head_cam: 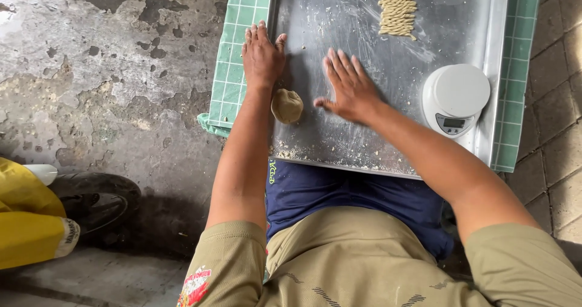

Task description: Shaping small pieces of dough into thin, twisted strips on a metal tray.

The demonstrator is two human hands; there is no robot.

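My left hand (262, 55) lies flat, fingers together, on the left rim of a floured metal tray (339, 137). My right hand (350, 87) rests palm down on the tray with its fingers spread, holding nothing. A round ball of tan dough (287, 105) sits on the tray between the two hands, just below my left wrist and left of my right thumb. Neither hand grips it. At the tray's far end lies a neat row of ridged dough strips (398, 6).
A small white round kitchen scale (456, 97) stands on the tray's right side. A green checked cloth (233, 64) lies under the tray. Cracked concrete floor is on the left, paving bricks on the right. A yellow vehicle part and a black tyre (97, 198) are at lower left.
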